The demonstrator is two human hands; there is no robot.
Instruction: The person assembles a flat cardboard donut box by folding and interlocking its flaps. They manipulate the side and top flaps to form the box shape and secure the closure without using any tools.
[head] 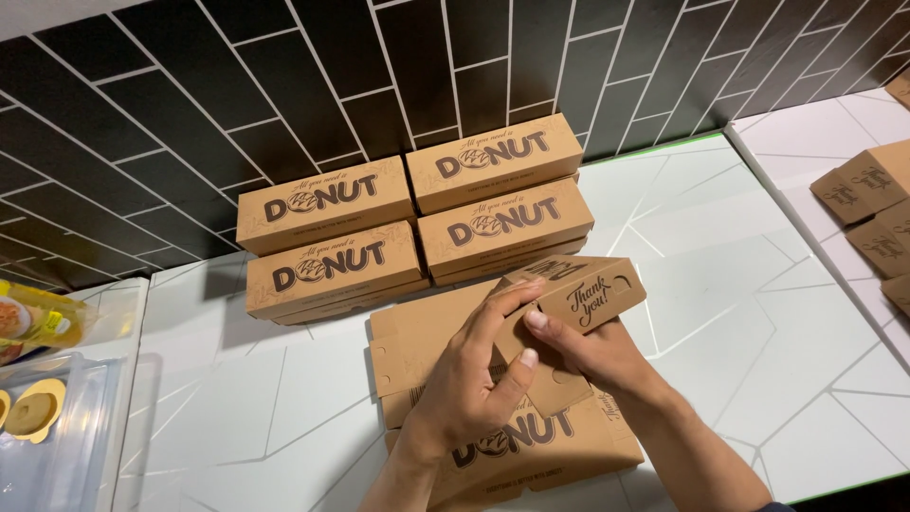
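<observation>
nearest the camera, two bare forearms rise from the bottom edge over a flat, unfolded brown cardboard box blank [569, 446] with dark lettering, lying on the white counter with thin grey lines [758, 313]; the left hand [469, 379] rests on top of it, fingers loosely curled and slightly apart, the thumb pressed against the side of a half-folded brown cardboard box [569, 303], the long fingers laid over its upper edge; the right hand [588, 356] comes in from the right beneath that box, its thumb tip pressed on the end flap with a handwritten-style print, the other fingers tucked under the cardboard so their spread cannot be told; together the hands pinch the box between them, tilted, just above more flat brown blanks [417, 346] stacked underneath; beyond the hands stand four closed long brown cardboard boxes [417, 223], two stacks of two side by side, touching each other and set against the black tiled wall with white grout [284, 85]; at the far left, a clear plastic tray with a round yellow piece [38, 417] and a yellow packet [33, 322] sit near the counter's edge; at the far right, more brown cardboard boxes [867, 204] lie on a neighbouring white surface, well apart from the hands.
</observation>
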